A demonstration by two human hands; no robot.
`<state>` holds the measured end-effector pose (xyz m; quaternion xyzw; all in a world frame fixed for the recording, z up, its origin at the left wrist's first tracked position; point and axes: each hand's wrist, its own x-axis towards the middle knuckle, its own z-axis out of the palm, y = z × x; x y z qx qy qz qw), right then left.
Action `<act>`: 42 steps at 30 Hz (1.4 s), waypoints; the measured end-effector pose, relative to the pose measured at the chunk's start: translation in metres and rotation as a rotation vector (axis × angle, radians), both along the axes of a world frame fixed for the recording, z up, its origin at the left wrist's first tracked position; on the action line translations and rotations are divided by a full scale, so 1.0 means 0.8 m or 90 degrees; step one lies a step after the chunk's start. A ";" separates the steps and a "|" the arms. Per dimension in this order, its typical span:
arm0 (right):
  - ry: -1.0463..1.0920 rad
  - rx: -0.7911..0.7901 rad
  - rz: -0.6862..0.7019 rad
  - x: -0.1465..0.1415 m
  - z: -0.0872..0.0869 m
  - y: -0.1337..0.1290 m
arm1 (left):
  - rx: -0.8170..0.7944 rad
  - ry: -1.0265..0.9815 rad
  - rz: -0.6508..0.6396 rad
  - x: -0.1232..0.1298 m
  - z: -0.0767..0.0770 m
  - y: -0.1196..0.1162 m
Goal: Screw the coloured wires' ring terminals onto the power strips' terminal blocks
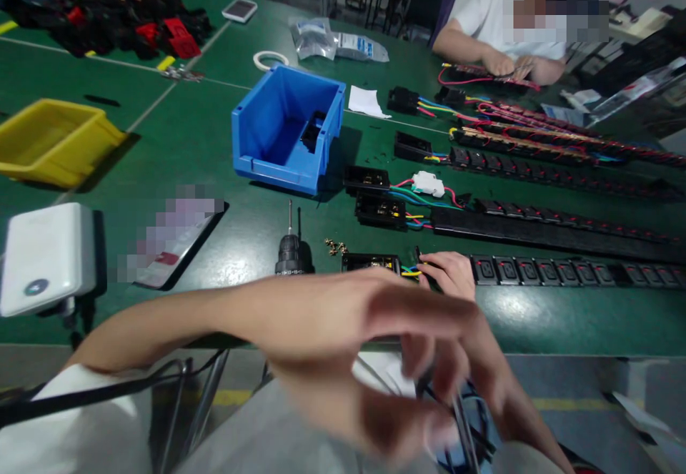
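Observation:
My left hand [332, 338], blurred, is raised close to the camera in front of the table edge. Its fingers are curved, with a gap between them and the thumb; a thin metallic thing [465, 427] shows beside the fingertips, and I cannot tell whether they touch. Farther back, my right hand [450, 274] is closed over the wired end of the nearest power strip [536, 271], its fingertips by a small black piece. Left of it lies the strip's open black end housing [371, 263], partly hidden by my left hand. Yellow and blue wires run out of the housing.
An electric screwdriver [289, 252] stands near small brass screws [335, 247]. Behind are a blue bin [279, 170] and more wired strips [536, 234]. Leftward lie a phone [176, 245], a white device [48, 259] and a yellow bin [58, 145]. A co-worker [487, 23] handles wires opposite.

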<state>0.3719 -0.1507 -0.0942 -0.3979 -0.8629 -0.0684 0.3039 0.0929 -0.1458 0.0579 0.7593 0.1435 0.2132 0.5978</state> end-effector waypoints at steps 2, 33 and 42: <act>-0.006 -0.002 -0.001 0.000 0.000 0.000 | 0.196 0.136 0.036 0.005 -0.018 0.019; -0.006 -0.040 -0.102 0.006 -0.005 0.006 | 0.507 0.487 0.028 0.016 -0.111 0.068; 0.017 -0.058 -0.084 0.008 -0.007 0.004 | 0.453 0.501 0.141 -0.049 -0.111 0.089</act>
